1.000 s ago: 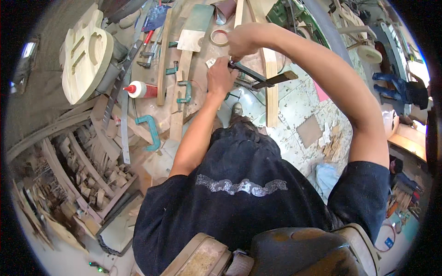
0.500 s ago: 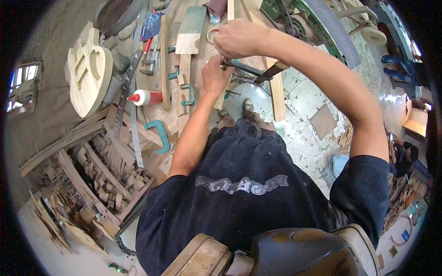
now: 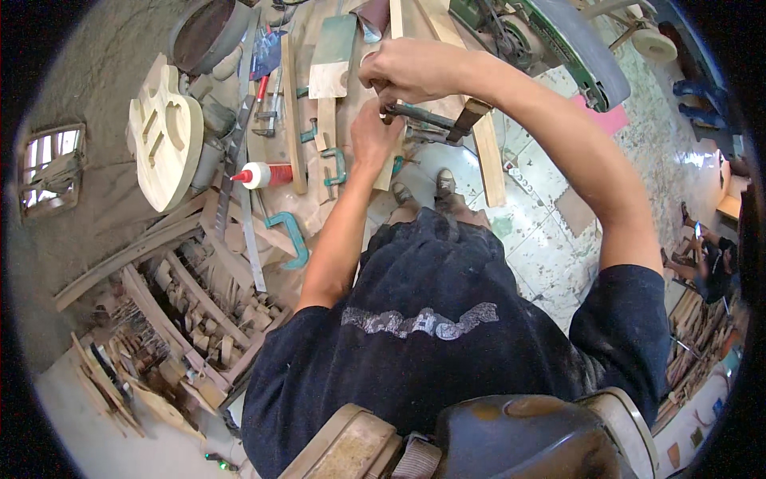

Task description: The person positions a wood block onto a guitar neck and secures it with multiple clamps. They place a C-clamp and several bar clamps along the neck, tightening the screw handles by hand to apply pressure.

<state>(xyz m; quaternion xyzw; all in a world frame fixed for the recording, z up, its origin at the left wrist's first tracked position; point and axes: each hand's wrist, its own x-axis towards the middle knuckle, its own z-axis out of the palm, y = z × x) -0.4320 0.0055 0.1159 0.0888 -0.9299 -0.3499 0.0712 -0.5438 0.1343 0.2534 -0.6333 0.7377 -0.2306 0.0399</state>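
Dark clamp (image 3: 429, 118) turned since earlier frame: wooden end (image 3: 473, 116) points more toward far side, less to right. Clamp near table's (image 3: 281, 201) right edge. Left hand (image 3: 375, 132) closed round clamp's other end. Right hand (image 3: 403, 68) just above, fingers curled; cannot tell if gripping. Glue bottle (image 3: 267, 175) lies toward table's left edge. Teal G-clamp (image 3: 289, 238) near left near corner. Guitar body (image 3: 167, 137) beyond left edge.

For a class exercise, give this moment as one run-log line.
left hand: holding dark clamp | right hand: at same clamp | nearby: bottle, teal C-clamp
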